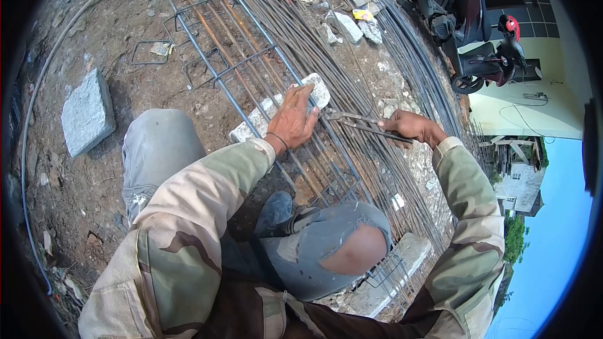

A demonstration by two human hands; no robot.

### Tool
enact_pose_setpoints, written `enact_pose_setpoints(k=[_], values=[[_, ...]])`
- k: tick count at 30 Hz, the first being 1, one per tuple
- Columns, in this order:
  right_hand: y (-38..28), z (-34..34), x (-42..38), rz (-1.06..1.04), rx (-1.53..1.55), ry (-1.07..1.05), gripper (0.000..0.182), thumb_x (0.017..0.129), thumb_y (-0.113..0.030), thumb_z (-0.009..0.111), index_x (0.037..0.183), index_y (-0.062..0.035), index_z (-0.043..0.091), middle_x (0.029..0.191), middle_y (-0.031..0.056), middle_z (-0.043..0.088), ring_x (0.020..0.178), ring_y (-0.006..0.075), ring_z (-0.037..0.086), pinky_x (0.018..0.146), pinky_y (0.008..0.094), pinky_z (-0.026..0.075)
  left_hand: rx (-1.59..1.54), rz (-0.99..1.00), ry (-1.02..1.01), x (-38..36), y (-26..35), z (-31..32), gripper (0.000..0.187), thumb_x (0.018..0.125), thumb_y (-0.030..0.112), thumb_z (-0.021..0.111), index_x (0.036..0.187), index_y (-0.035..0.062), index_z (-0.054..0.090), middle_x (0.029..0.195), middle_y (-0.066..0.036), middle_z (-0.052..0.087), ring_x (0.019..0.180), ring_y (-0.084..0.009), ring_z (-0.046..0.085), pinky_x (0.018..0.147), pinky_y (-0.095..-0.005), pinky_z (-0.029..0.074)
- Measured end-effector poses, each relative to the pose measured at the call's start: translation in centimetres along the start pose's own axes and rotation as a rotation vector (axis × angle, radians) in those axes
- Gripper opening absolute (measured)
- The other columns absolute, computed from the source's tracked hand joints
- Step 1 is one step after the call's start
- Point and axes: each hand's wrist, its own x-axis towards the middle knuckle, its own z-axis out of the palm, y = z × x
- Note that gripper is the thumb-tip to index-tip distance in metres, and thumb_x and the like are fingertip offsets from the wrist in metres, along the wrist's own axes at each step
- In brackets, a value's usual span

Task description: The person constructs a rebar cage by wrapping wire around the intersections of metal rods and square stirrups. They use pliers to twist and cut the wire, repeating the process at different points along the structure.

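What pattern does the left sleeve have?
Left sleeve: tan, green and brown camouflage; clearest in head view.

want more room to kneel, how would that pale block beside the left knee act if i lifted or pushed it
The pale block looks like concrete, so probably stiff and heavy for its size. Its broad flat face suggests it would drag over the rough dirt rather than roll. Its uneven edges hint that corners might crumble if dropped.
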Motion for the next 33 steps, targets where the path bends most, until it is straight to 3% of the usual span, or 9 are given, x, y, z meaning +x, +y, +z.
enact_pose_setpoints(k=[6, 11, 16, 18, 19, 23, 26, 30, 33], values=[[-0.2, 0.8, -0.7, -0.413, -0.826, 0.314, 0.044, 0.083, -0.021, 0.082, 0.113, 0.0031, 0.062, 0.098, 0.0248, 0.07, 0.095, 0.0394, 0.072, 0.084, 0.0505, 0.055, -0.052, -0.055, -0.028, -0.1, 0.3, -0.2, 0.062, 0.106, 0.031, 0.052, 0.159, 0.0055, 0.032, 0.155, -0.026, 0.043, 0.151, -0.0545, 0.029, 0.126, -0.0573, 0.031], [-0.7, 1.4, -1.3, -0.826, -1.376, 0.931, 0.036, 0.088, -0.027, 0.073, 0.113, -0.0017, 0.064, 0.087, 0.0176, 0.07, 0.09, 0.0389, 0.073, 0.08, 0.053, 0.056, -0.005, -0.021, 0.044, -0.1, 0.3, -0.1, 0.058, 0.106, 0.029, 0.051, 0.156, 0.0021, 0.035, 0.147, -0.029, 0.049, 0.145, -0.05, 0.04, 0.126, -0.0554, 0.031], [-1.3, 0.2, 0.4, -0.443, -1.031, 0.673, 0.039, 0.101, -0.033, 0.067, 0.079, -0.0012, 0.069, 0.065, 0.0097, 0.065, 0.055, 0.0262, 0.064, 0.051, 0.0424, 0.05, 0.024, 0.032, 0.062, -0.2, -0.1, 0.3, 0.058, 0.106, 0.026, 0.052, 0.156, 0.0012, 0.035, 0.147, -0.029, 0.049, 0.144, -0.0484, 0.042, 0.125, -0.0548, 0.032], [-1.3, -0.8, 1.4, 0.179, -0.007, 0.086, 0.054, 0.104, -0.043, 0.066, 0.067, -0.0025, 0.065, 0.053, 0.0061, 0.057, 0.04, 0.0176, 0.05, 0.039, 0.0364, 0.038, 0.009, 0.067, 0.079, 0.2, 0.1, -0.2, 0.058, 0.106, 0.026, 0.052, 0.155, 0.0014, 0.035, 0.147, -0.029, 0.05, 0.143, -0.0482, 0.043, 0.124, -0.0546, 0.033], [-0.7, -0.5, 1.9, 0.126, -0.01, 0.102, 0.058, 0.102, -0.051, 0.069, 0.068, -0.0033, 0.065, 0.047, 0.0033, 0.05, 0.032, 0.0137, 0.039, 0.035, 0.0345, 0.029, -0.021, 0.044, 0.064, 0.0, 0.2, -0.3, 0.058, 0.105, 0.025, 0.052, 0.155, 0.0013, 0.036, 0.146, -0.028, 0.05, 0.141, -0.048, 0.045, 0.124, -0.0544, 0.034], [-0.6, 0.5, -0.1, -0.265, -0.519, 0.246, 0.051, 0.083, -0.038, 0.088, 0.103, 0.0033, 0.064, 0.109, 0.0245, 0.07, 0.093, 0.0386, 0.071, 0.083, 0.0493, 0.054, -0.063, 0.017, 0.034, 0.0, 0.1, -0.4, 0.058, 0.105, 0.024, 0.053, 0.155, 0.0012, 0.036, 0.145, -0.028, 0.049, 0.136, -0.0474, 0.048, 0.123, -0.0531, 0.036], [-1.7, 1.7, -2.5, -0.427, -0.956, 0.399, 0.045, 0.085, -0.028, 0.082, 0.114, 0.0005, 0.062, 0.117, 0.0242, 0.069, 0.095, 0.0435, 0.071, 0.082, 0.0502, 0.055, -0.042, 0.022, 0.032, -0.2, 0.3, -0.1, 0.057, 0.104, 0.023, 0.054, 0.154, 0.0019, 0.037, 0.145, -0.027, 0.049, 0.136, -0.0473, 0.048, 0.123, -0.0532, 0.036], [-2.3, 2.7, -1.9, -0.358, -1.105, 0.481, 0.03, 0.092, -0.031, 0.078, 0.091, -0.0016, 0.072, 0.084, 0.0224, 0.071, 0.084, 0.0445, 0.069, 0.077, 0.0506, 0.055, -0.005, 0.022, 0.04, 0.0, 0.2, 0.0, 0.055, 0.1, 0.017, 0.057, 0.151, 0.0042, 0.041, 0.147, -0.025, 0.049, 0.138, -0.046, 0.047, 0.125, -0.0536, 0.035], [-0.8, 1.3, -0.7, -0.15, -0.358, 0.113, 0.044, 0.1, -0.039, 0.072, 0.078, -0.0008, 0.074, 0.06, 0.0111, 0.066, 0.053, 0.0262, 0.063, 0.052, 0.0394, 0.05, -0.006, 0.092, 0.142, 0.2, 0.0, 0.0, 0.051, 0.098, 0.013, 0.058, 0.146, 0.004, 0.048, 0.141, -0.022, 0.056, 0.136, -0.0446, 0.051, 0.123, -0.0534, 0.036]])
